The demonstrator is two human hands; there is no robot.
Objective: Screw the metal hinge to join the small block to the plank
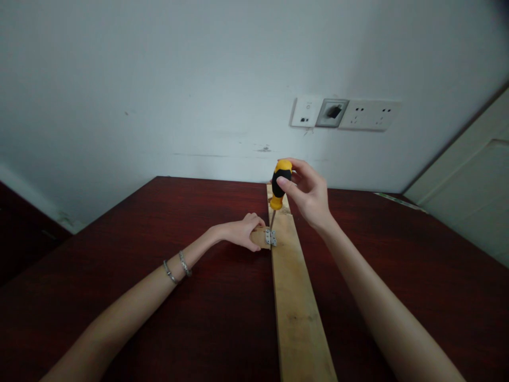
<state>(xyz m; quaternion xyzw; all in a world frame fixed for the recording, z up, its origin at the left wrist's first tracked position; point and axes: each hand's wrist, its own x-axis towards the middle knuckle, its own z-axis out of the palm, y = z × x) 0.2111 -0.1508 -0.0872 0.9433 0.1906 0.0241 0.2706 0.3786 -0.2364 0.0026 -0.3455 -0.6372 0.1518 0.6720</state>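
Observation:
My right hand [308,193] is closed around the yellow and black handle of a screwdriver [280,183], held upright with its shaft pointing down at a small silver hinge [271,237]. The hinge joins a long pale wooden plank [294,302] to a small wooden block [259,237]. My left hand [240,232] rests curled over that block, pressing it against the plank's left edge. Two thin bracelets sit on my left wrist.
The plank lies lengthwise on a dark red wooden table [159,276] that meets a white wall. A strip of wall sockets [344,113] sits above the table's far edge. A pale door [473,180] stands at the right.

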